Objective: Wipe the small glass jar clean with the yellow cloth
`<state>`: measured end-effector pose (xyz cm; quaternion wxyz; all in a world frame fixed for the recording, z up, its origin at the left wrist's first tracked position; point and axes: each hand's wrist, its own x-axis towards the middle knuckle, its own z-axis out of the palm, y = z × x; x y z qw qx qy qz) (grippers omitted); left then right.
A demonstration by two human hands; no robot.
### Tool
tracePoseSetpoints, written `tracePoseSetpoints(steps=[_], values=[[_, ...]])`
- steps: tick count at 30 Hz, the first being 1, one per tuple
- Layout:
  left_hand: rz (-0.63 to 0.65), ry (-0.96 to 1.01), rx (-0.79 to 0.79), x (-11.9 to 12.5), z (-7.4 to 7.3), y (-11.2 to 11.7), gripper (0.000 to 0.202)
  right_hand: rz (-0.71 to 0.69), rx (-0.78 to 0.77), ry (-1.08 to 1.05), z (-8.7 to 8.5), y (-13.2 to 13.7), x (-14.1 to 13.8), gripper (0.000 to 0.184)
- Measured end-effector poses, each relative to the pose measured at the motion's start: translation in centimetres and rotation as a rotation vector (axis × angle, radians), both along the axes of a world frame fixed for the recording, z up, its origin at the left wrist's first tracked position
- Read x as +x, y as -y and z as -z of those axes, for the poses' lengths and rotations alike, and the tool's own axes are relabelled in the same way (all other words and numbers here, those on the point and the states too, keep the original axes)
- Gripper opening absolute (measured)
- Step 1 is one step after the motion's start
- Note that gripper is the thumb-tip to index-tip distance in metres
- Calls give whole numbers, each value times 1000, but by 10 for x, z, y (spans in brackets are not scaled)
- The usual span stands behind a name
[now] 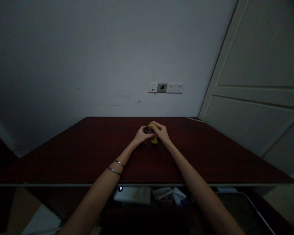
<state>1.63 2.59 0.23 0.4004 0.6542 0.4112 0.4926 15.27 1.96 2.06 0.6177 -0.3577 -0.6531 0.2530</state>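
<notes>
- One big dark red table (63, 153) fills your view, with a pale door (259, 81) off at 2 o'clock.
- The socket strip (166, 87) is on the wall, dead 12 o'clock.
- Your right hand (162, 132) is wrapped over a yellow thing (154, 139) mid-table, straight out at 12 o'clock.
- Your left hand (142, 134), at 9 o'clock of it, is curled around a dark round piece (147, 130) pressed against the yellow thing.
- Two thin bracelets (116, 166) sit on your left wrist.
</notes>
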Motion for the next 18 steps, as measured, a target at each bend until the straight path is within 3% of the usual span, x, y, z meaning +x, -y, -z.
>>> tracePoseSetpoints(steps=[7,13,18], values=[[-49,-5,-17,-3,7,-8,61,-208,95,210,-8,12,2,18],[-35,12,-26,-1,3,-2,61,-84,65,122,-5,5,1,23],[10,72,-51,0,0,0,61,-78,15,26,-2,-2,1,33]])
